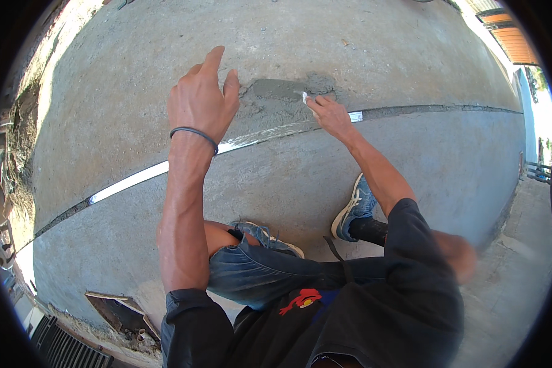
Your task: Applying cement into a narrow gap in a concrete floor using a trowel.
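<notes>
Mortar (267, 116): wet-looking and dark grey, smeared on the floor (135, 67) beyond the bar (129, 183) and between the two hands; from my distant seat I judge it soft enough for a rough drag to tear.

Right hand (330, 116): pinching the tool (305, 97) by its white handle; I cannot tell where blade ends and mortar begins, so I could misread its tilt. A tipped edge would, I think, gouge the patch.

Left hand (201, 101): fingers spread, nothing held, just left of the mortar; I cannot tell whether it touches the floor. Leaning rightward, it could leave prints in the patch.

Bar: long and bright, lying along the seam (435, 109), its middle smeared with mortar. I see neither hand gripping it, and the right hand crosses its right end, so a knock there could push it off line. Hardening smears might make it stick.

Shoes (357, 205): both on the near side of the bar; a slip or weight shift could, I judge, pitch the reaching arms into the mortar.
</notes>
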{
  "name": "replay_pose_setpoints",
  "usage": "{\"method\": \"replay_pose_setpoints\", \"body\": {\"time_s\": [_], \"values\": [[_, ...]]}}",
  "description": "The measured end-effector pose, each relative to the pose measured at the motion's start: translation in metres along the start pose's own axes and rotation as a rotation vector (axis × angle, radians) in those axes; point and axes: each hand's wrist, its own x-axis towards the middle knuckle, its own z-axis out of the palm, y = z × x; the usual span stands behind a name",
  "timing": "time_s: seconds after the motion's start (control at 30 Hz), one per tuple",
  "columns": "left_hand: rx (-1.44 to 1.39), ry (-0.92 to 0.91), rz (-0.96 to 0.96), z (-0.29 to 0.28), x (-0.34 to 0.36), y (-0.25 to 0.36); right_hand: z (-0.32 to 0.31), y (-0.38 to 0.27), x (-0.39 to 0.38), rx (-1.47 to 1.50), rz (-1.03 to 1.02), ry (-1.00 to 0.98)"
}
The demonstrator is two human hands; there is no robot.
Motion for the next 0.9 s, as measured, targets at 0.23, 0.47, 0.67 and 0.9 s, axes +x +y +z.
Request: {"method": "replay_pose_setpoints", "body": {"time_s": [0.23,0.47,0.67,0.9], "values": [[0.051,-0.048,-0.037,-0.003,0.000,-0.002,0.001,-0.008,-0.001,-0.028,-0.230,-0.049],[0.021,0.006,0.007,-0.001,0.004,-0.003,0.011,-0.027,0.017,0.073,-0.257,-0.134],[0.045,-0.015,-0.016,0.000,0.001,-0.007,-0.005,-0.014,-0.022,0.049,-0.049,0.018],[0.003,-0.032,-0.011,0.000,0.003,-0.003,-0.048,-0.012,-0.056,0.481,0.671,-0.044]]}}
